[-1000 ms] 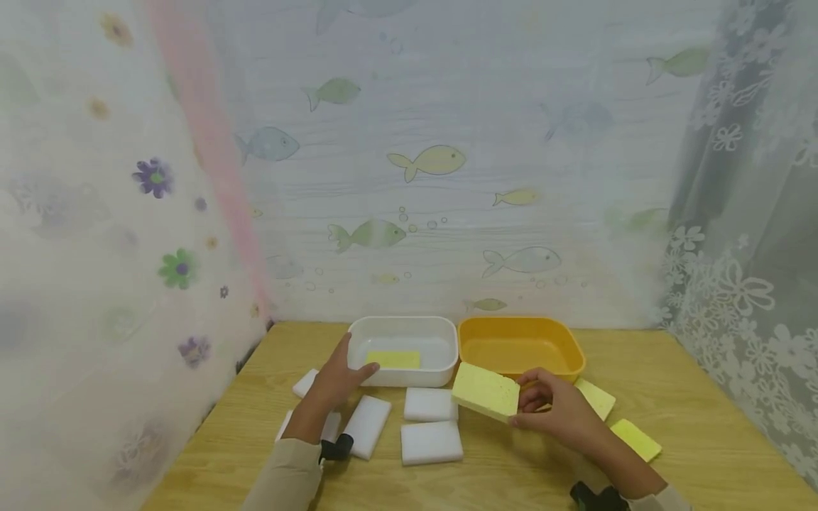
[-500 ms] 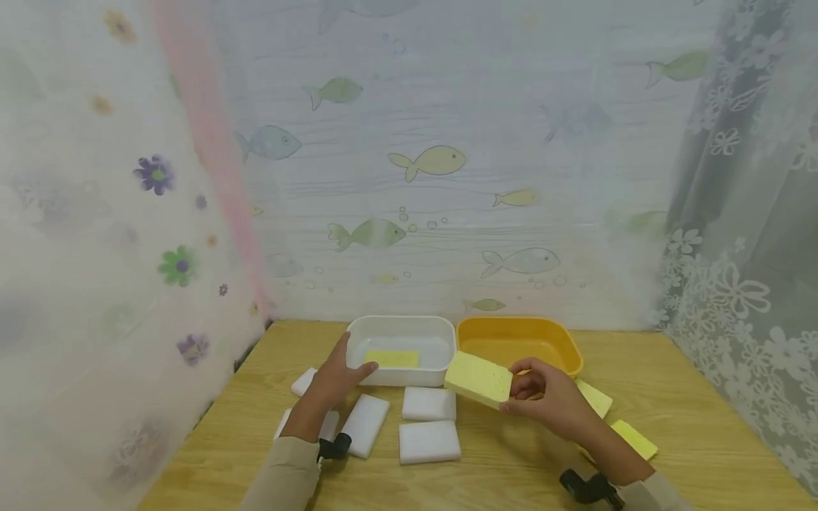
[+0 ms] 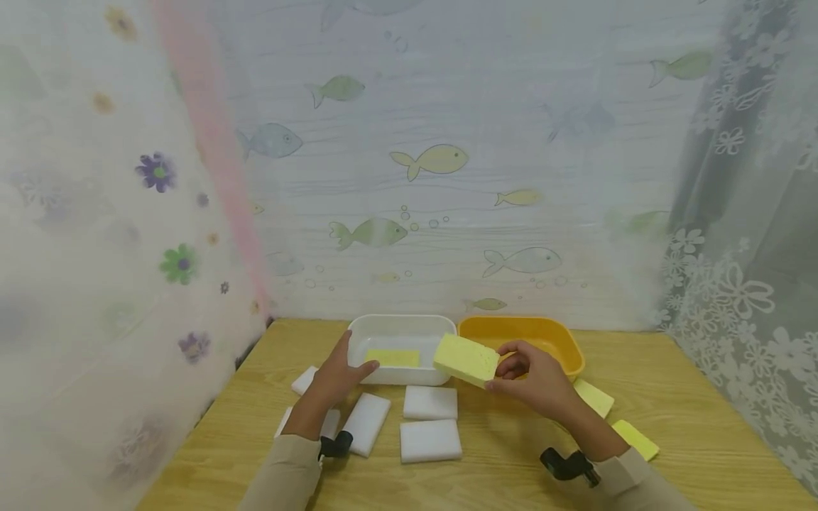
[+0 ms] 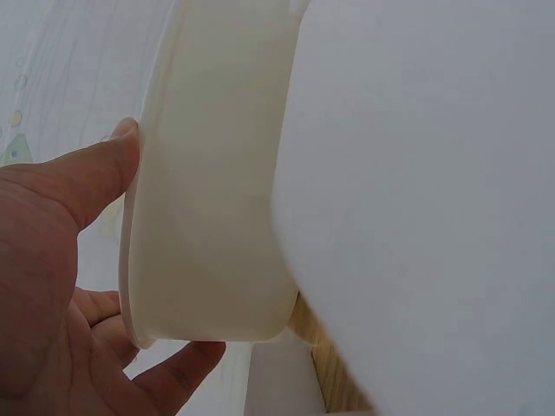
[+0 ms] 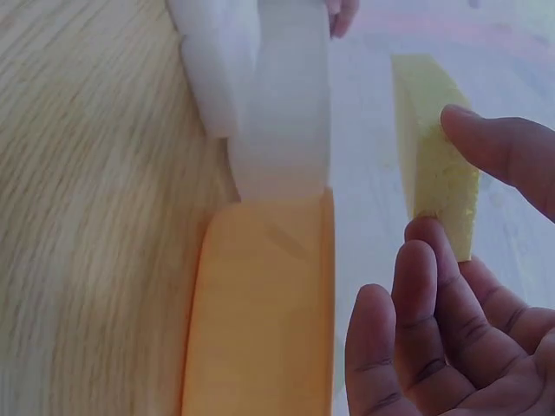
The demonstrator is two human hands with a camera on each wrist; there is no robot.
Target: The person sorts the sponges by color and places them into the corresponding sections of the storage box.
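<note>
My right hand [image 3: 533,376] pinches a yellow sponge [image 3: 466,358] by its right end, thumb on one side and fingertips on the other. Held tilted in the air, the sponge hangs over the gap between the white plastic tub [image 3: 434,377] and the orange tub [image 3: 562,348]. My left hand [image 3: 332,380] grips the white tub at its left end. In the left wrist view the thumb [image 4: 108,165] lies on the rim, and fingers reach round the corner. Inside the white tub lies another yellow sponge [image 3: 393,358].
Several white sponges [image 3: 430,441] lie on the wooden table [image 3: 498,475] before the white tub. Two more yellow sponges, one paler [image 3: 594,399] and one brighter [image 3: 635,438], lie at the right. A fish-patterned curtain [image 3: 434,213] hangs behind the tubs.
My right hand has carried the yellow sponge up and leftward, from in front of the orange tub toward the white tub. My left hand keeps its place on the white tub.
</note>
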